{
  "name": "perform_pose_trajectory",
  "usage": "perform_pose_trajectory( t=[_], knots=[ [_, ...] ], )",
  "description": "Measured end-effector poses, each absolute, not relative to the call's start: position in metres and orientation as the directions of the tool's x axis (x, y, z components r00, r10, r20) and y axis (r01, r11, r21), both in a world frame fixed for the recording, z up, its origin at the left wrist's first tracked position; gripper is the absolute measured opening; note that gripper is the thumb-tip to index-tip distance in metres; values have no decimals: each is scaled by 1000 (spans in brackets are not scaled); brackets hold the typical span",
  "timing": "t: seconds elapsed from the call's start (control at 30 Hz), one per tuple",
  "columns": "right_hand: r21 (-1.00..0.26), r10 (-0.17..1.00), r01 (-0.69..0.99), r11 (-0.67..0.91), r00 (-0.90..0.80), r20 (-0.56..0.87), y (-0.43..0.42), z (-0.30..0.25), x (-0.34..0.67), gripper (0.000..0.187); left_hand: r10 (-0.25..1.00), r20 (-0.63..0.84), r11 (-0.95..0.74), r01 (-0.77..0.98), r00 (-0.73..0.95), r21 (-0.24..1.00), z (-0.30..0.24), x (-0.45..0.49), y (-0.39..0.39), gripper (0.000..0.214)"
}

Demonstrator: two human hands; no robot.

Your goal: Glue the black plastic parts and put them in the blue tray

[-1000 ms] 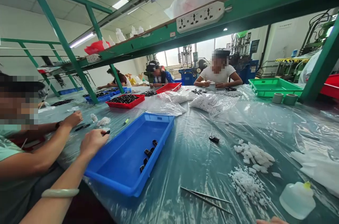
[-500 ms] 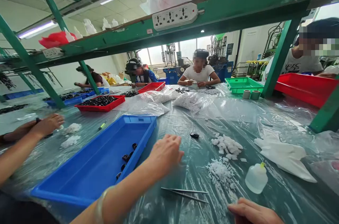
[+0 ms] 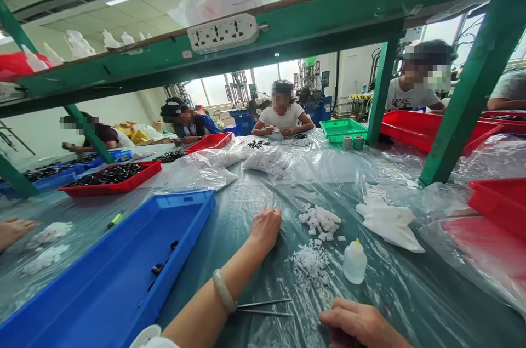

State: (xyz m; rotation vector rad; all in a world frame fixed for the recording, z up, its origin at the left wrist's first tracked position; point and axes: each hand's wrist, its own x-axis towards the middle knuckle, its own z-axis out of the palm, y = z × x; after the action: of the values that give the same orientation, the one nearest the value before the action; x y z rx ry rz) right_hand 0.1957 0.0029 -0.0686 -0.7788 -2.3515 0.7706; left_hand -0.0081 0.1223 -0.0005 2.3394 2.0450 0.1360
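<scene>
Few black parts (image 3: 158, 268) in the blue tray (image 3: 102, 293); white pieces (image 3: 318, 222) heaped on the sheet. Hands?

Left hand (image 3: 266, 229) curled beside the heap, grip unconfirmed; right hand (image 3: 353, 323) loosely curled, empty; tweezers (image 3: 263, 307) lying between.

We see a glossy blue plastic tray (image 3: 82, 304) at near left and slim polished steel tweezers (image 3: 263, 303) on a shiny, crinkled clear plastic sheet (image 3: 390, 282). Rough white plastic pieces (image 3: 318, 222) lie far of them, beside a translucent plastic squeeze bottle (image 3: 354, 264), under a painted green metal shelf frame (image 3: 329, 16).
</scene>
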Motion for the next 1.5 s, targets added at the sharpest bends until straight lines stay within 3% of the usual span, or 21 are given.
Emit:
perform_pose_trajectory(
  t=[0.17, 0.33, 0.4, 0.5, 0.57, 0.63, 0.87, 1.0, 1.07, 1.23, 1.37, 1.43, 1.5],
  knots=[
    [-707, 712, 365, 606, -645, 277, 1, -59, 193, 23, 995, 54, -102, 913, 88, 395, 7, -11, 102, 24],
    [-812, 791, 359, 460, -581, 191, 0, -52, 192, 31, 988, -74, -32, 641, 139, 767, 23, 1, 61, 36],
    [-904, 839, 288, 317, -529, 126, -2, -49, 191, 39, 976, -134, 27, 511, 173, 859, 27, 8, 42, 34],
    [-995, 892, 28, 92, -446, 70, -4, -43, 190, 38, 951, -240, 200, 205, 193, 958, 25, 15, 23, 29],
    [-996, 911, -88, 16, -410, 51, -4, -40, 190, 32, 930, -281, 279, 41, 237, 959, 19, 17, 17, 28],
    [-995, 918, -97, -36, -397, 5, -4, -37, 190, 34, 911, -282, 293, 8, 301, 956, 11, 17, 14, 26],
    [-993, 876, 41, -113, -468, -119, -5, -36, 192, 49, 764, -297, 199, 228, 573, 953, 0, 18, 7, 10],
    [-980, 842, 114, -166, -500, -201, -7, -30, 193, 49, 748, -342, 235, 255, 569, 938, 3, 17, 3, 20],
    [-975, 856, 189, -115, -479, -194, -6, -26, 194, 44, 778, -325, 216, 258, 537, 942, 1, 15, 4, 17],
    [-824, 869, 473, 310, -492, 45, -2, -29, 197, 31, 851, -334, 333, 76, 405, 940, -4, 8, 6, 15],
    [-718, 852, 527, 454, -492, 178, -7, -31, 203, 19, 856, -334, 408, -119, 394, 905, -3, 10, 5, 24],
    [-669, 860, 541, 510, -350, 373, -8, -27, 210, 18, 856, -321, 416, -173, 404, 893, -3, 11, 5, 26],
    [-657, 833, 580, 482, -70, 549, -6, -22, 218, 9, 862, -305, 414, -215, 405, 885, -3, 12, 6, 26]
  ],
)
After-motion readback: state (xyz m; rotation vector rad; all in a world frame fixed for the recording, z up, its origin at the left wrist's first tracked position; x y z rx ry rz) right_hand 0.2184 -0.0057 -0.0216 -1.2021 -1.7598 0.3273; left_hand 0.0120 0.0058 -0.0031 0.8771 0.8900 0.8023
